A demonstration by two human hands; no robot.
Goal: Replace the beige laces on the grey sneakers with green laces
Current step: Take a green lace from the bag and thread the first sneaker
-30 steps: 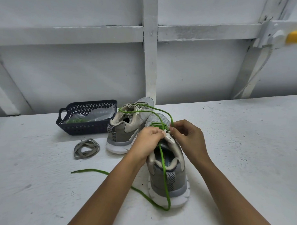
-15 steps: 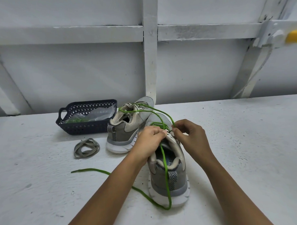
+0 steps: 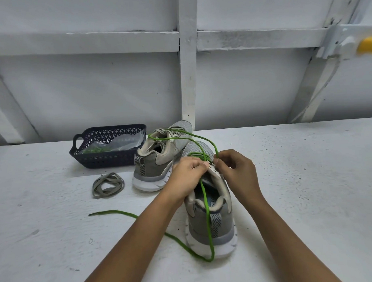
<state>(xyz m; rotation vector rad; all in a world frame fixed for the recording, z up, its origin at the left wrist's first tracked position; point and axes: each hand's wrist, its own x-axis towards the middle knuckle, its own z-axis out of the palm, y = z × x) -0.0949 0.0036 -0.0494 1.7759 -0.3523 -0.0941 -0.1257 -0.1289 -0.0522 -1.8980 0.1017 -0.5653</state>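
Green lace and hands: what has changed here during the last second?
Almost nothing: the right hand shifted its fingertips slightly along the green lace it pinches above the near sneaker. The left hand stays on that sneaker; far sneaker, beige laces and basket have not moved.

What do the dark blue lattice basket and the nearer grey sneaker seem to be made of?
The dark blue lattice basket: likely moulded plastic, matt; regular cut-out holes and a one-piece handle. The nearer grey sneaker: apparently woven fabric upper, dull; white sole looks like foam or rubber.
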